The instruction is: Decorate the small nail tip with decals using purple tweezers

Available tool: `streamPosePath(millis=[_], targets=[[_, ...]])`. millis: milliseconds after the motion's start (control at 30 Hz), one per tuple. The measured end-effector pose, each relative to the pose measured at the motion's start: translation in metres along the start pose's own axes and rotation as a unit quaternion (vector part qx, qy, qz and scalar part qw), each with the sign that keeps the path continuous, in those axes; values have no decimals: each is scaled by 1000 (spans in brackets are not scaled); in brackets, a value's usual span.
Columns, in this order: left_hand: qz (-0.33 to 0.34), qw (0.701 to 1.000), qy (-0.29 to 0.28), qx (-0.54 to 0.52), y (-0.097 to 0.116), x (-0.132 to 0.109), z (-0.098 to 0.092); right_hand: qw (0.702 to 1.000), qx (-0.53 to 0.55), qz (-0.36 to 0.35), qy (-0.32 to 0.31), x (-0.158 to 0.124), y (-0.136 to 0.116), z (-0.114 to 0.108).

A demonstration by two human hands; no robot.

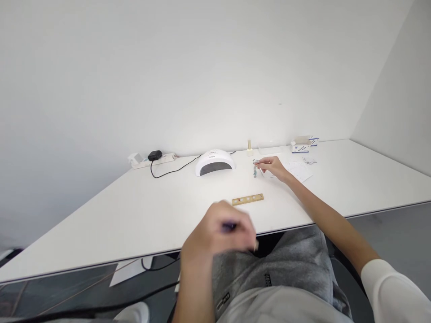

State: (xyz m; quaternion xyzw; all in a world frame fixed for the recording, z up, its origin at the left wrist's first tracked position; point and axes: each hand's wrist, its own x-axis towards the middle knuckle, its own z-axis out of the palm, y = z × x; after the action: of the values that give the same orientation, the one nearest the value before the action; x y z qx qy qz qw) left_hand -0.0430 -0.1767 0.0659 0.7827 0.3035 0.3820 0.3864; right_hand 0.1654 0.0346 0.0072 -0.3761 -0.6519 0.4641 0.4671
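Note:
My left hand (220, 231) is curled above the table's front edge and blurred by motion. A dark purple object (229, 226) shows among its closed fingers, and a small pale bit (256, 245) sticks out by the fingertips; its kind is too smeared to tell. Farther back, my right hand (272, 166) pinches the top of a small, upright, blue-grey, knobbly object (255, 170) that stands on the white table. Between the hands lies a short wooden strip (247, 199) with several pale spots along it and a reddish dot.
A white nail lamp (215, 162) stands at the back, its cable running left to a power strip (155, 160) with a black adapter (155, 155). Behind my right hand are a nail polish bottle (249, 149), papers (298, 171), a small plastic bag (309, 160) and small boxes (301, 145).

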Motion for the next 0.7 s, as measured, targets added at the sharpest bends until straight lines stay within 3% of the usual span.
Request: streamPosePath(millis=[67,133,300,500,700], targets=[[-52,995,-6,-79,-19,34,-4,1000,-2,-2,5,0,1,0],[-109,983,41,-144,-42,68,-14,1000,-9,-6,13,1,3,-1],[-179,964,120,-157,-104,123,-46,998,-40,-22,43,5,13,-2],[-128,951,279,-35,-159,129,-52,995,-67,-37,70,7,22,-3],[-78,941,323,62,-166,122,-50,992,-78,-63,76,6,25,2]])
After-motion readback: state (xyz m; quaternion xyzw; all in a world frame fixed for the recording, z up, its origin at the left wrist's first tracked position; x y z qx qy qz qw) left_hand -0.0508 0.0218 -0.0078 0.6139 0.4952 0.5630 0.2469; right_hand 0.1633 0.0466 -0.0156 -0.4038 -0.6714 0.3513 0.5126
